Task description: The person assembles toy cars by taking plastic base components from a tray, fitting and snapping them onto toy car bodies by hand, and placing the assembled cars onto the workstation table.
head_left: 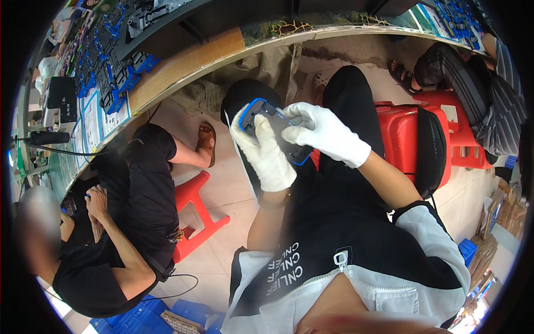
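Observation:
Above my lap I hold a flat black handheld device casing (280, 127) with rounded corners and a bright blue rim, tilted between my hands. My left hand (268, 158), in a white glove, is wrapped round it from the near left, with fingers lying across its dark face. My right hand (329, 134), also white-gloved, is closed at its right edge, thumb over the face and fingers at the side. Parts of the casing are covered by the gloves, and its underside is hidden.
A workbench (183, 61) curves across the far side, with many blue-and-black casings (114, 83) on its left. A seated co-worker (111, 239) is at left beside a red stool (197, 214). To my right stands a red stool (397, 139) with a black bag (429, 150).

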Demonstrator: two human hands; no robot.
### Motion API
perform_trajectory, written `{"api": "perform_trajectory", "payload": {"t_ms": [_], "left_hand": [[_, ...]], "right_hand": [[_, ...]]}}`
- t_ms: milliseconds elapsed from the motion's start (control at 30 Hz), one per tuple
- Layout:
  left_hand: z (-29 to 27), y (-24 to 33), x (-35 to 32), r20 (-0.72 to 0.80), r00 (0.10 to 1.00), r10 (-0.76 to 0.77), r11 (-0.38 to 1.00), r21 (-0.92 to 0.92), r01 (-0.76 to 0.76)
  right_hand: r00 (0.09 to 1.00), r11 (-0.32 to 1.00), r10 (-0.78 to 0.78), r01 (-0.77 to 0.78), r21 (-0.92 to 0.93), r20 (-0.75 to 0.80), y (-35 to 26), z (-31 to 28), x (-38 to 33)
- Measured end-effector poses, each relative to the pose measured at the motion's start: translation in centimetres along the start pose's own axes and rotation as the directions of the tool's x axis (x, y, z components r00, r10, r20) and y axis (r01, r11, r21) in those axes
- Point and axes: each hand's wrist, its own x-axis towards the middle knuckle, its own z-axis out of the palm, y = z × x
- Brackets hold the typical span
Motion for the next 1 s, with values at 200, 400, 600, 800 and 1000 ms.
{"api": "perform_trajectory", "payload": {"t_ms": [200, 400, 600, 800, 1000], "left_hand": [[-0.2, 0.8, -0.3, 0.076, 0.987, -0.143, 0.976, 0.178, 0.128], [-1.6, 0.1, 0.1, 0.173, 0.956, -0.235, 0.972, 0.054, 0.229], [-1.5, 0.4, -0.4, 0.008, 0.985, -0.174, 0.948, 0.272, 0.165], [-8.0, 7.2, 3.1, 0.106, 0.985, -0.135, 0.988, -0.057, 0.142], [-13.2, 20.5, 12.0, -0.206, 0.862, 0.464, 0.827, 0.450, -0.337]], "right_hand": [[0.998, 0.998, -0.034, 0.036, 0.048, -0.060, 1.1, -0.5, 0.1], [0.995, 0.993, -0.053, 0.043, -0.112, -0.087, -0.3, -0.7, 0.3], [0.971, 0.948, -0.190, 0.143, -0.283, -0.145, 0.9, 0.4, 0.4], [0.889, 0.838, -0.429, 0.325, -0.438, -0.159, -0.7, -1.0, -1.2], [0.852, 0.860, -0.446, 0.322, -0.395, -0.275, -2.4, -4.7, -3.3]]}}
